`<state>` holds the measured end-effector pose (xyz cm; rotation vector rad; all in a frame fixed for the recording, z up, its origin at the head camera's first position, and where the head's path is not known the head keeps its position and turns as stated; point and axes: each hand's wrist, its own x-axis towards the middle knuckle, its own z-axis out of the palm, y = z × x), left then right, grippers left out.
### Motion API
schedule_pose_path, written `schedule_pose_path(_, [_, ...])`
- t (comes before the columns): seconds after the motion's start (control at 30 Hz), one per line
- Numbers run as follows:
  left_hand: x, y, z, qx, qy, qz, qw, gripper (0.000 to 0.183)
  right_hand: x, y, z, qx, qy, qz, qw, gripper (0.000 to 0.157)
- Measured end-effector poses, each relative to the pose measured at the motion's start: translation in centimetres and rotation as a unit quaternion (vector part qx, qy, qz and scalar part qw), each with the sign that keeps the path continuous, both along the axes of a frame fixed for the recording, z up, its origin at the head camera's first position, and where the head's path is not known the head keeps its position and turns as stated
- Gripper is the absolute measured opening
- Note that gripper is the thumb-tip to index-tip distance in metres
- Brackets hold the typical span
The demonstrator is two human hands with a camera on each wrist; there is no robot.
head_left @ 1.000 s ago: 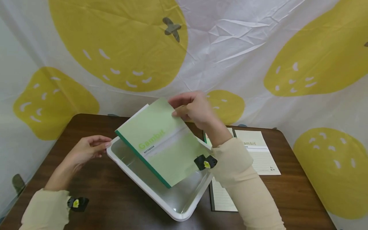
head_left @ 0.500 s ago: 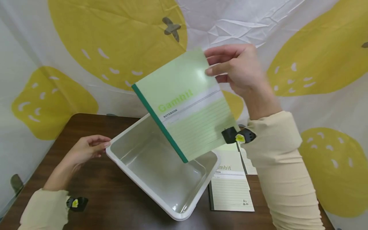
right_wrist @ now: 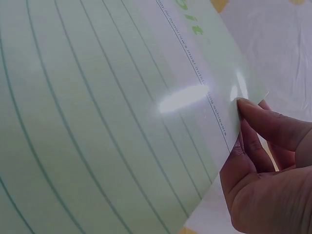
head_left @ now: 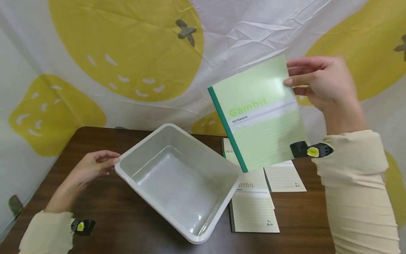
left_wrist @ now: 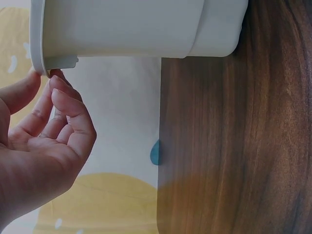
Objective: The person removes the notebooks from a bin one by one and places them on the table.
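Note:
Raised above the table at the right, a light green "Gambit" notebook point(head_left: 260, 141) with a dark green spine is held tilted by my right hand point(head_left: 330, 81). In the right wrist view, the thumb point(right_wrist: 273, 124) presses on the notebook's cover near its edge while the other fingers sit behind it. My left hand point(head_left: 92, 167) pinches the left corner of the rim of a pale grey plastic tub point(head_left: 177, 190). From the left wrist view, thumb and fingertips meet at the lip of the tub's wall point(left_wrist: 122, 29). Inside the tub only its bare floor shows.
Several notebooks lie overlapping right of the tub, among them one with a dark spine point(head_left: 253, 215) at the front and another notebook point(head_left: 285, 181) behind it. All stand on a dark wooden table point(head_left: 104, 218). A fruit-patterned cloth point(head_left: 142, 116) hangs behind the table.
My right hand has lifted the green notebook up from over the tub and carried it right, above the other notebooks. My left hand keeps its pinch on the tub's rim.

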<state>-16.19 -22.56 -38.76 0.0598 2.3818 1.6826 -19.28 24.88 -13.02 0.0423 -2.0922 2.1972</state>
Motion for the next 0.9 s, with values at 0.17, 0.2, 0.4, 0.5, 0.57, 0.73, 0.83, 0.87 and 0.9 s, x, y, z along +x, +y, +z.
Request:
schedule_pose_path(0.17, [0.1, -0.2, -0.1, 0.004, 0.001, 0.0, 1.0, 0.049, 0.3, 3.9, -3.0, 0.017, -0.015, -0.016, 1.0, 0.024])
schedule_pose_path(0.2, [0.1, -0.2, -0.1, 0.005, 0.0, 0.001, 1.0, 0.049, 0.3, 4.6, -3.7, 0.024, -0.019, -0.02, 0.999, 0.024])
schedule_pose_path(0.4, [0.1, -0.2, 0.0, 0.008, -0.002, 0.0, 1.0, 0.048, 1.1, 9.4, -7.5, 0.078, -0.052, -0.033, 0.995, 0.027])
schedule_pose_path(0.5, [0.1, -0.3, 0.0, 0.01, -0.002, 0.0, 0.9999, 0.047, 1.5, 11.7, -8.9, 0.096, -0.073, -0.038, 0.992, 0.029])
schedule_pose_path(0.57, [0.2, -0.4, 0.0, 0.011, -0.001, 0.0, 0.9999, 0.047, 1.8, 13.2, -9.9, 0.097, -0.088, -0.041, 0.991, 0.028])
schedule_pose_path(0.73, [0.3, -0.5, -0.1, 0.015, -0.001, 0.0, 0.9999, 0.047, 2.4, 16.6, -12.5, 0.113, -0.123, -0.05, 0.985, 0.027])
schedule_pose_path(0.83, [0.3, -0.6, -0.1, 0.017, -0.002, 0.001, 0.9998, 0.047, 2.6, 18.1, -14.3, 0.13, -0.147, -0.053, 0.979, 0.03])
schedule_pose_path(0.87, [0.3, -0.6, -0.1, 0.017, -0.002, 0.001, 0.9998, 0.047, 2.7, 18.6, -14.9, 0.133, -0.155, -0.053, 0.977, 0.031])
schedule_pose_path(0.9, [0.3, -0.6, -0.1, 0.017, -0.002, 0.002, 0.9999, 0.047, 2.7, 18.9, -15.6, 0.142, -0.162, -0.055, 0.975, 0.032])
